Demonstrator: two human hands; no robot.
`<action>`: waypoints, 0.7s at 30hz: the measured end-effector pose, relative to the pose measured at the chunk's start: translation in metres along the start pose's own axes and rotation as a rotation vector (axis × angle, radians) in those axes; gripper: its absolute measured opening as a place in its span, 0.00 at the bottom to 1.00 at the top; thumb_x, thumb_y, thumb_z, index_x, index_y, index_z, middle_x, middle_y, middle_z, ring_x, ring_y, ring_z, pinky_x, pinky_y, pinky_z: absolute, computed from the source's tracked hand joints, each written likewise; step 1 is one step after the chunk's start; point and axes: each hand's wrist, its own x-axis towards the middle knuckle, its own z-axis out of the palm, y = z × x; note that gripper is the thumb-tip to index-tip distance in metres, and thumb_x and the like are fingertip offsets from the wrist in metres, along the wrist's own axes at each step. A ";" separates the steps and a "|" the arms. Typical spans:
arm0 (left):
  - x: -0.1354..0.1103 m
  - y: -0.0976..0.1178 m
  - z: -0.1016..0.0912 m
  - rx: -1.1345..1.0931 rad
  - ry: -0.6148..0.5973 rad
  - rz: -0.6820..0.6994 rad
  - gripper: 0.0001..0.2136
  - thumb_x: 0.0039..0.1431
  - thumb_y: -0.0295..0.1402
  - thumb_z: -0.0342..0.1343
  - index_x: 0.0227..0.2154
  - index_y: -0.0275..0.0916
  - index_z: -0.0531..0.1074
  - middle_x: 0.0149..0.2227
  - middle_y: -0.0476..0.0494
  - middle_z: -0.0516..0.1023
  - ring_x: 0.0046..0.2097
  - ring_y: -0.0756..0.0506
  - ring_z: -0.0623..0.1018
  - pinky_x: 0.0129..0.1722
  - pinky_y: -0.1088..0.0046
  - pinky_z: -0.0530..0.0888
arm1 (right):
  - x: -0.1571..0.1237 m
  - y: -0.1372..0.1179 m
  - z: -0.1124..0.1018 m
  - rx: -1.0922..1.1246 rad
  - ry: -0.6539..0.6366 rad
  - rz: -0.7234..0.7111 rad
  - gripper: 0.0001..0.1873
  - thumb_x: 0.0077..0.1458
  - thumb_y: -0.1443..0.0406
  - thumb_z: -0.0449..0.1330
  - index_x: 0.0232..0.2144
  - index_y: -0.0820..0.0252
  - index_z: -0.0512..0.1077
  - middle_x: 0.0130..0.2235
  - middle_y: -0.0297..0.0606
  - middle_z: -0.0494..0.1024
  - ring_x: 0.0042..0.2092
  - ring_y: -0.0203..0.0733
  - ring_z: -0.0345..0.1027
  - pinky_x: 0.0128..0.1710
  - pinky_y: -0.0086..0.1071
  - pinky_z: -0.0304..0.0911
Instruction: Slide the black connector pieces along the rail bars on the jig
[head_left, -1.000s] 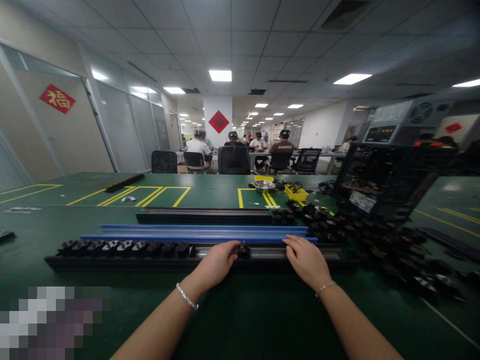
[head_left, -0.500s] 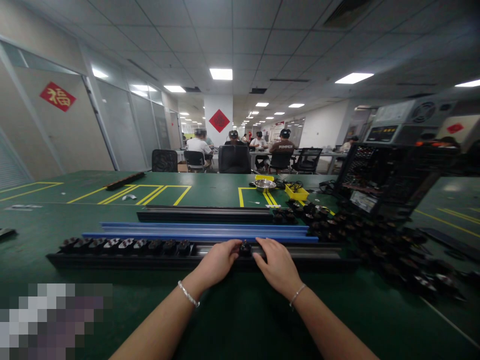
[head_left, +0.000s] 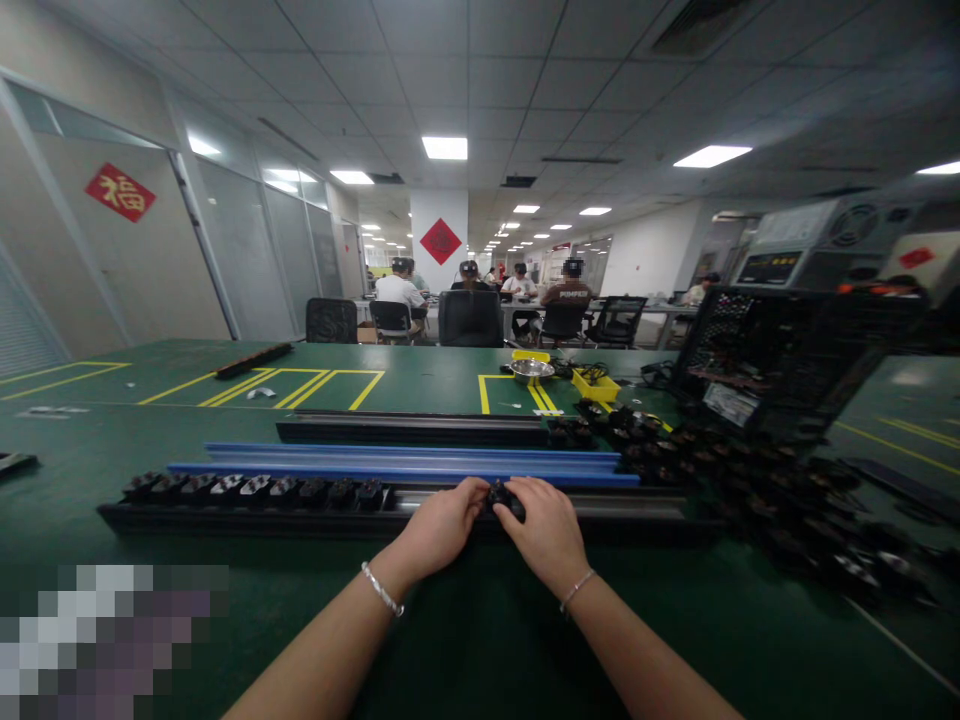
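A long black channel rail lies across the table in front of me, with a metallic strip inside. Several black modules with metal contacts, resembling power-socket inserts, stand in a row along its left part. Over the middle of the rail, another black module is held between both hands. My left hand pinches its left side with thumb and fingers. On its other side, my right hand closes its thumb and fingers on it, hiding much of the part. Whether the module touches the rail, I cannot tell.
Beyond the rail lie a blue rail and another black rail. A heap of black modules spreads at the right, near an open computer case. A metal bowl and yellow bin stand farther back. People sit beyond.
My right hand has moved left and closed its thumb and fingers on the black module. The left hand still pinches the module, which sits slightly farther right in view.
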 end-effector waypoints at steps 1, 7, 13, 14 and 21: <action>-0.001 0.001 0.000 0.025 -0.003 -0.010 0.15 0.60 0.29 0.45 0.49 0.44 0.63 0.47 0.46 0.75 0.49 0.46 0.74 0.48 0.70 0.68 | 0.000 0.000 0.000 0.000 0.003 0.004 0.17 0.52 0.57 0.54 0.42 0.56 0.72 0.47 0.38 0.74 0.51 0.44 0.62 0.51 0.38 0.52; 0.000 -0.001 0.002 0.103 -0.013 0.024 0.14 0.61 0.29 0.41 0.50 0.46 0.59 0.47 0.48 0.75 0.47 0.47 0.75 0.44 0.71 0.69 | 0.001 0.001 0.002 -0.020 0.014 0.013 0.19 0.52 0.56 0.54 0.43 0.58 0.72 0.47 0.40 0.74 0.51 0.44 0.62 0.51 0.37 0.53; -0.002 0.001 0.002 0.153 -0.037 0.017 0.15 0.62 0.31 0.38 0.51 0.46 0.58 0.47 0.47 0.75 0.46 0.46 0.75 0.44 0.69 0.70 | 0.000 -0.001 0.002 -0.027 0.038 0.015 0.18 0.51 0.56 0.55 0.41 0.58 0.72 0.45 0.40 0.75 0.50 0.43 0.63 0.50 0.37 0.52; -0.002 0.002 0.002 0.161 -0.034 0.024 0.15 0.62 0.31 0.38 0.52 0.46 0.58 0.47 0.47 0.75 0.47 0.46 0.75 0.45 0.68 0.69 | 0.000 -0.001 0.002 -0.030 0.041 0.016 0.18 0.51 0.56 0.55 0.41 0.58 0.72 0.45 0.39 0.75 0.49 0.43 0.64 0.50 0.37 0.52; -0.002 -0.003 0.006 0.203 0.146 0.213 0.19 0.57 0.23 0.42 0.50 0.43 0.63 0.49 0.46 0.71 0.51 0.47 0.68 0.52 0.67 0.66 | 0.000 -0.002 0.005 -0.055 0.084 0.016 0.16 0.52 0.58 0.53 0.40 0.59 0.72 0.44 0.40 0.75 0.48 0.41 0.64 0.50 0.35 0.53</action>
